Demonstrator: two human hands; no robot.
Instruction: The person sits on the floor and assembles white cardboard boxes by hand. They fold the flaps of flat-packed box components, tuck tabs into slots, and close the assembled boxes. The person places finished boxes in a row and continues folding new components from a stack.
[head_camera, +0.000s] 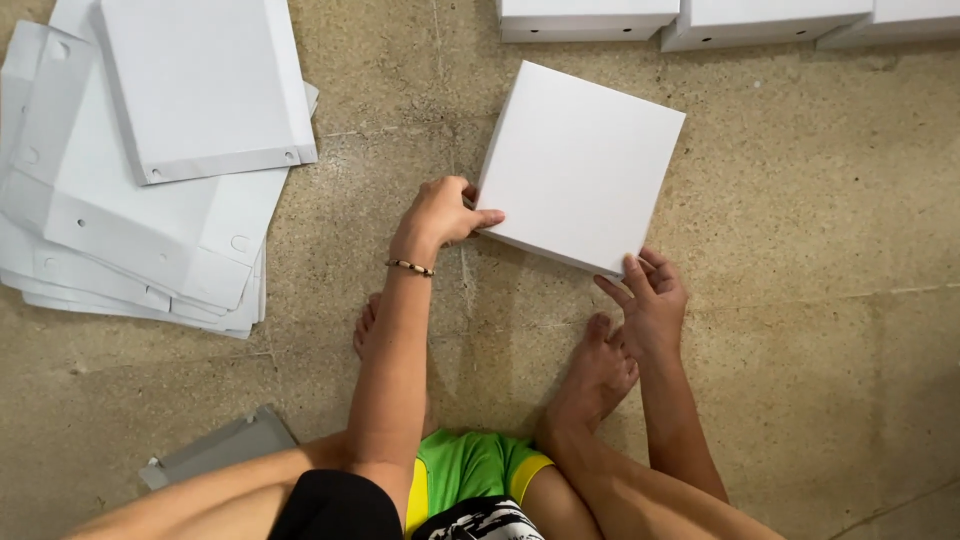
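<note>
A white folded cardboard box (580, 165) lies flat on the concrete floor in front of me, turned at a slight angle. My left hand (445, 212) grips its near left corner, fingers curled against the edge. My right hand (650, 295) touches its near right corner with the fingertips, palm up and fingers apart. A beaded bracelet circles my left wrist. My bare feet rest on the floor just below the box.
A loose pile of flat white cardboard blanks (150, 160) lies at the left. Three finished white boxes (690, 20) line the top edge. A grey flat piece (225, 450) sits by my left knee. Bare concrete floor (830, 300) spreads to the right.
</note>
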